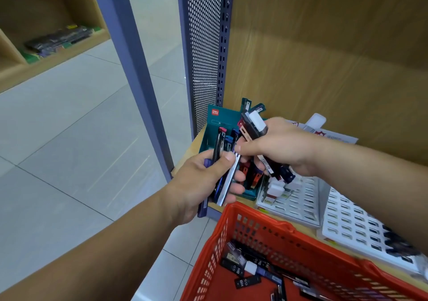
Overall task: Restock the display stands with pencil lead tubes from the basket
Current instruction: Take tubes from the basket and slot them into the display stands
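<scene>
Shelf board (194, 146): red basket (254, 217) nearest, cut off below, loose lead tubes (247, 282) inside. Left hand (196, 185) fingers clamped round a tube bundle (225, 180); right hand (282, 148) fingers curled round a second bundle (254, 127), labels blurred. Teal stand (222, 117) behind, mostly hidden.

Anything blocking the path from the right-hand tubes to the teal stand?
Nothing separate. The right hand holds its tubes just over the teal stand. The left hand, gripping more tubes, crowds the stand's front edge, and tubes already inside fill part of it.
</scene>
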A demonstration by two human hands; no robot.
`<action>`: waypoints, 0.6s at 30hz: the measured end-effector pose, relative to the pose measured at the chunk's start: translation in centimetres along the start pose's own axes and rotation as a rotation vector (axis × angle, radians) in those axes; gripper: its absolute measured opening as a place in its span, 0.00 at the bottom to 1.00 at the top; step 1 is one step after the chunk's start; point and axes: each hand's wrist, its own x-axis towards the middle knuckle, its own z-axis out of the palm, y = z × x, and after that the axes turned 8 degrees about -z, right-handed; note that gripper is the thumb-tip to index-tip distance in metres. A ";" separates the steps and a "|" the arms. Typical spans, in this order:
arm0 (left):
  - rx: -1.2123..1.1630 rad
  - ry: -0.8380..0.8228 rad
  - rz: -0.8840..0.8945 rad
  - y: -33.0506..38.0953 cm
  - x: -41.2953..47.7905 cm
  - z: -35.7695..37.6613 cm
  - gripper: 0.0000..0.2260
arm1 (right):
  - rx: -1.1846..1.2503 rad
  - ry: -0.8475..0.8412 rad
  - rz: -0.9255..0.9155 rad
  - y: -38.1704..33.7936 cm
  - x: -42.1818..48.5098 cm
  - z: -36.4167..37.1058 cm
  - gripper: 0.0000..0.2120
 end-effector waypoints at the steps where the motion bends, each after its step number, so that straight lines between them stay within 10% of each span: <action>1: 0.004 0.031 0.005 0.0 0.2 -0.1 0.14 | -0.017 0.028 0.001 -0.1 0.1 -0.4 0.06; 7: 0.168 0.440 0.055 -1.3 2.0 -1.3 0.09 | -0.334 0.325 -0.135 -1.5 1.2 -3.4 0.10; 18: 0.181 0.311 -0.100 -2.1 2.9 -1.7 0.07 | -0.527 0.181 -0.292 1.1 3.7 1.0 0.12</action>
